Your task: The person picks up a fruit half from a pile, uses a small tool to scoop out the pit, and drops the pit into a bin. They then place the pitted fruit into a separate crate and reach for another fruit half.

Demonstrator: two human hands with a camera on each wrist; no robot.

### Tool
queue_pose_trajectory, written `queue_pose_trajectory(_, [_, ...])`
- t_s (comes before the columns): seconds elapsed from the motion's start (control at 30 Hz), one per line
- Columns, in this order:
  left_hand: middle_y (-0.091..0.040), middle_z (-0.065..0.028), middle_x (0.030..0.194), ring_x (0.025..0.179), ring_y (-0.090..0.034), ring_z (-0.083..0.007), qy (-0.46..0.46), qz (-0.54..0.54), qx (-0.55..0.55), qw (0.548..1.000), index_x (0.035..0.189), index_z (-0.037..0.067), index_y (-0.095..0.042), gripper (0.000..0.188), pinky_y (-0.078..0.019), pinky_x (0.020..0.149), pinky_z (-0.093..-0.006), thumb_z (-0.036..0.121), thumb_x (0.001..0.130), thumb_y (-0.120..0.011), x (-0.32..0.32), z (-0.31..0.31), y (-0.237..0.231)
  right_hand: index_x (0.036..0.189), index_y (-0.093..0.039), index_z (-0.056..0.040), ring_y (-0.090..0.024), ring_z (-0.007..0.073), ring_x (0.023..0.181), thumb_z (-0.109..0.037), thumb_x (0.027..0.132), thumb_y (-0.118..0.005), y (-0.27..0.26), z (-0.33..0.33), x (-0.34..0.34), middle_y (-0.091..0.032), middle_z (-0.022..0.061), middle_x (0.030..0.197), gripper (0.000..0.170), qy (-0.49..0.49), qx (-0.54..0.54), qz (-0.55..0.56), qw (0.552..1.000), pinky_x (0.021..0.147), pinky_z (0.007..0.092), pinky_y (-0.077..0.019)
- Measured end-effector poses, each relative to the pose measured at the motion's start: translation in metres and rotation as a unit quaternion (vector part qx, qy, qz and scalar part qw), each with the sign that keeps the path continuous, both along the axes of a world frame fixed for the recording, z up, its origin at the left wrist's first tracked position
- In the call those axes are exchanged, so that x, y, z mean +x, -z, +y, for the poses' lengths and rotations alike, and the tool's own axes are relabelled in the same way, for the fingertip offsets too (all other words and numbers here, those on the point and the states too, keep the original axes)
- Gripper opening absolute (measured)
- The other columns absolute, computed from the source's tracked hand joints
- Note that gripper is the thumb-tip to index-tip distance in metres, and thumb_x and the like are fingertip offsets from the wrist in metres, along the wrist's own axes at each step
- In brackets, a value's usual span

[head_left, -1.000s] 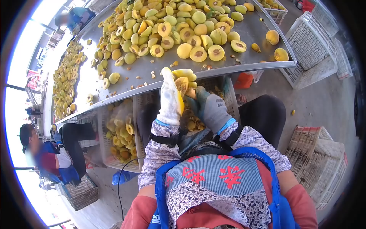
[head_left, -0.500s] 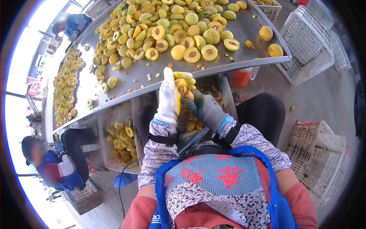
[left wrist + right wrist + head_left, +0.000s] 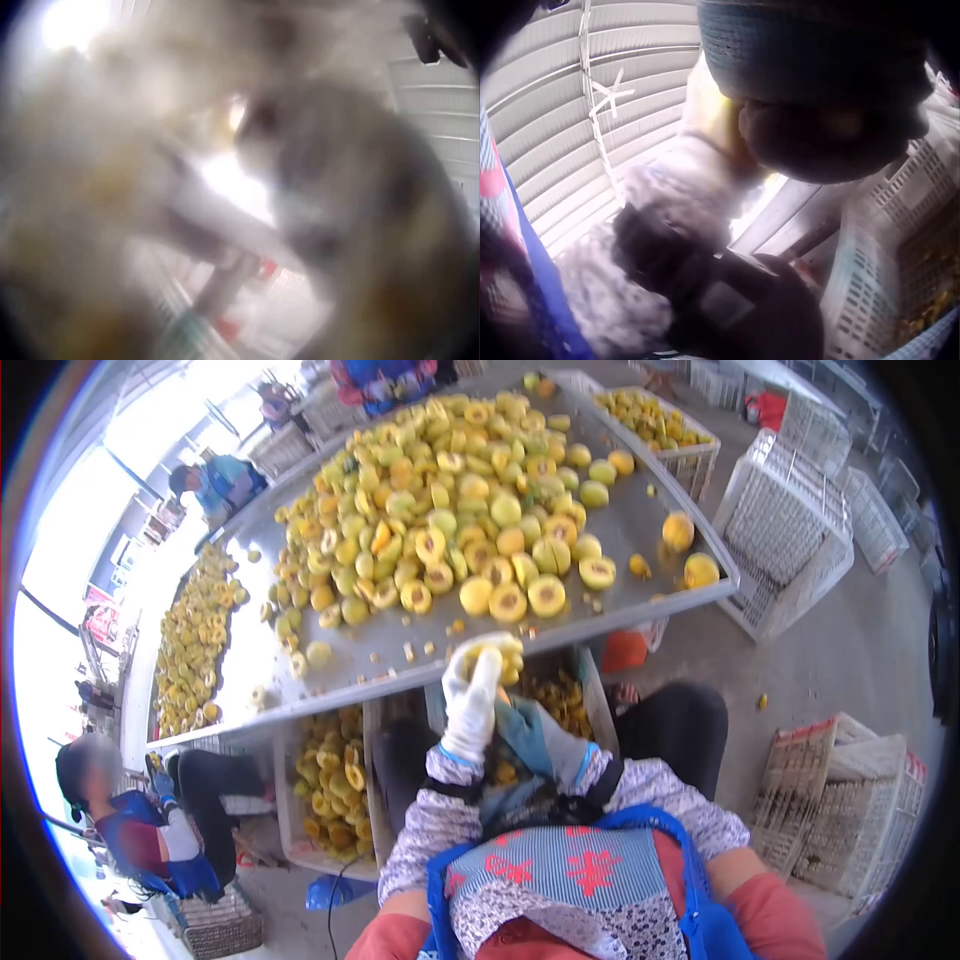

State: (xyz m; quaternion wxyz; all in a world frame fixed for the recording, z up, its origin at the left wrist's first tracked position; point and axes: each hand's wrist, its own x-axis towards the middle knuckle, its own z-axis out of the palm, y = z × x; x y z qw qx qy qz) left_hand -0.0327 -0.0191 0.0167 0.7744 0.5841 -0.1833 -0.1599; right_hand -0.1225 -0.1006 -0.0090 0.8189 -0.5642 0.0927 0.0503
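In the head view my left hand (image 3: 470, 700), in a white glove with yellow-coated fingers, is raised just below the table's front edge. Its fingers curl round a halved apricot (image 3: 507, 661), mostly covered by the glove. My right hand (image 3: 541, 738), in a grey-blue glove, is close below and to the right, its fingertips near the left palm. A small tan piece shows between the two hands; I cannot tell whether the right fingers grip it. A heap of halved apricots (image 3: 430, 545) covers the table (image 3: 365, 678). The left wrist view is badly blurred.
Under the table edge stand a crate of apricot halves (image 3: 330, 785) and another crate (image 3: 598, 705) between my knees. White plastic crates (image 3: 785, 525) lie to the right, with stacked crates (image 3: 850, 810) nearer. A seated person (image 3: 150, 830) works at the left.
The head view has tilted up, showing more of the far table. My left hand has turned, its back now more towards the camera, hiding the cut fruit seen earlier; the right hand stays close by.
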Motion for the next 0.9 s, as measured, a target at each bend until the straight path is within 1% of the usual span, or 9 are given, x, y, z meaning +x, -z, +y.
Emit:
queue_pose_trajectory(0.1, [-0.073, -0.0141, 0.093, 0.074, -0.068, -0.0183, 0.001, 0.039, -0.011, 0.999, 0.106, -0.003, -0.068, 0.036, -0.0547, 0.066, -0.0284, 0.028, 0.103, -0.05, 0.002, -0.004, -0.01, 0.084, -0.055, -0.0182, -0.036, 0.0056, 0.044, -0.071, 0.095, -0.047, -0.037, -0.012, -0.008, -0.044, -0.0068, 0.061, 0.054, -0.069, 0.079, 0.118, 0.987, 0.038, 0.0236, -0.0294])
queue_pose_trajectory(0.23, [-0.073, -0.0161, 0.082, 0.065, -0.067, -0.0197, 0.029, 0.044, 0.033, 0.998, 0.089, -0.005, -0.071, 0.06, -0.0531, 0.059, -0.0287, 0.044, 0.105, -0.04, 0.005, -0.001, -0.026, 0.083, -0.056, -0.0181, -0.039, 0.0051, 0.047, -0.067, 0.096, -0.047, -0.032, -0.016, -0.006, -0.044, -0.0065, 0.062, 0.051, -0.13, 0.188, 0.145, 0.963, 0.042, 0.0229, -0.0307])
queue_pose_trajectory(0.33, [-0.072, -0.0161, 0.08, 0.063, -0.067, -0.0206, 0.058, 0.024, 0.008, 0.998, 0.087, -0.005, -0.071, 0.066, -0.0532, 0.058, -0.0291, 0.051, 0.104, -0.041, 0.006, 0.008, -0.025, 0.09, -0.064, -0.0106, -0.052, 0.0099, 0.055, -0.054, 0.101, -0.051, -0.018, -0.01, -0.006, -0.056, -0.0002, 0.064, 0.046, -0.04, -0.013, 0.065, 0.997, 0.05, 0.0278, -0.0423])
queue_pose_trajectory(0.4, [-0.072, -0.0161, 0.077, 0.06, -0.066, -0.0215, 0.045, 0.012, 0.023, 0.999, 0.084, -0.005, -0.071, 0.071, -0.0529, 0.056, -0.0293, 0.056, 0.102, -0.041, 0.006, 0.005, -0.025, 0.102, -0.068, -0.0035, -0.061, 0.0139, 0.068, -0.042, 0.103, -0.054, 0.019, -0.004, 0.005, -0.067, 0.0093, 0.074, 0.041, 0.051, -0.263, -0.074, 0.961, 0.063, 0.0334, -0.0505])
queue_pose_trajectory(0.43, [-0.072, -0.0163, 0.077, 0.06, -0.066, -0.0215, 0.037, 0.011, 0.003, 0.999, 0.083, -0.005, -0.071, 0.071, -0.0526, 0.056, -0.0295, 0.056, 0.102, -0.04, 0.004, 0.003, -0.027, 0.109, -0.068, -0.0017, -0.064, 0.0155, 0.074, -0.039, 0.103, -0.054, -0.001, -0.003, 0.0, -0.07, 0.0159, 0.084, 0.04, 0.046, -0.197, -0.075, 0.976, 0.069, 0.0371, -0.0529])
queue_pose_trajectory(0.53, [-0.07, -0.0163, 0.073, 0.056, -0.064, -0.0214, 0.029, 0.034, -0.039, 0.998, 0.079, -0.004, -0.068, 0.072, -0.0509, 0.053, -0.0298, 0.057, 0.103, -0.037, 0.002, -0.004, -0.027, 0.103, -0.064, -0.0032, -0.056, 0.0084, 0.064, -0.039, 0.105, -0.051, -0.023, 0.005, -0.008, -0.064, 0.0043, 0.074, 0.038, 0.01, 0.043, 0.024, 0.999, 0.055, 0.0275, -0.0452])
queue_pose_trajectory(0.67, [-0.071, -0.0167, 0.075, 0.056, -0.064, -0.0221, 0.044, -0.034, -0.004, 0.998, 0.076, -0.002, -0.068, 0.072, -0.0521, 0.054, -0.031, 0.056, 0.103, -0.036, 0.007, 0.006, -0.023, 0.097, -0.063, -0.0047, -0.053, 0.0093, 0.055, -0.044, 0.103, -0.053, -0.04, -0.009, -0.008, -0.057, -0.0004, 0.067, 0.041, -0.073, 0.006, 0.082, 0.994, 0.05, 0.0254, -0.0397])
queue_pose_trajectory(0.83, [-0.069, -0.0189, 0.074, 0.057, -0.064, -0.0251, 0.033, -0.101, 0.03, 0.994, 0.076, 0.0, -0.066, 0.067, -0.0515, 0.053, -0.0324, 0.056, 0.103, -0.039, 0.0, 0.007, -0.03, 0.092, -0.066, -0.0043, -0.057, 0.0136, 0.054, -0.051, 0.102, -0.052, -0.017, -0.008, 0.0, -0.057, 0.0015, 0.063, 0.05, -0.009, -0.197, -0.056, 0.979, 0.048, 0.0286, -0.0407])
queue_pose_trajectory(0.9, [-0.069, -0.0192, 0.073, 0.056, -0.062, -0.0256, 0.048, -0.025, -0.029, 0.998, 0.076, 0.001, -0.064, 0.065, -0.0505, 0.052, -0.0328, 0.055, 0.103, -0.04, 0.004, 0.003, -0.025, 0.093, -0.066, -0.005, -0.057, 0.0158, 0.054, -0.054, 0.101, -0.051, -0.033, -0.014, -0.003, -0.057, 0.0017, 0.063, 0.051, -0.069, -0.098, 0.022, 0.993, 0.047, 0.0306, -0.0419])
